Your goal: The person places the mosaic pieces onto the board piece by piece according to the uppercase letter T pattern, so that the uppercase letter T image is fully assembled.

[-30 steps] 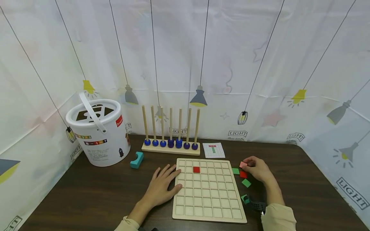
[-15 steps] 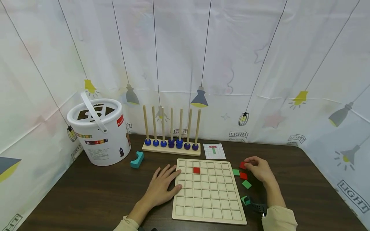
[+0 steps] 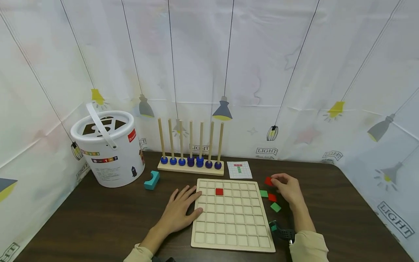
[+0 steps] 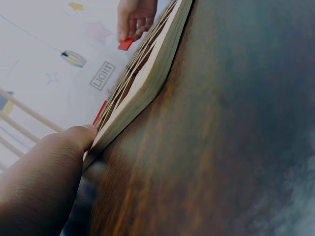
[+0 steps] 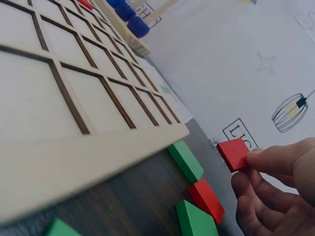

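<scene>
The red square tile (image 5: 232,153), pinched between thumb and fingers of my right hand (image 3: 288,190), had edged nearer the wooden grid board (image 3: 230,218), above the surface (image 3: 98,225) toward its far edge; so it was lifted but in no cell yet. My left hand (image 3: 176,214) rested, fingers spread, on the board's left edge.

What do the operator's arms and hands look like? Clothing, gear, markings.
Left hand and right hand: both bare, no gloves. Left sleeve and right sleeve: plain beige, long, no markings visible. A black perforated strap shows by the right cuff. By the left cuff, a dark piece, cut off by the frame; can't identify it.
</scene>
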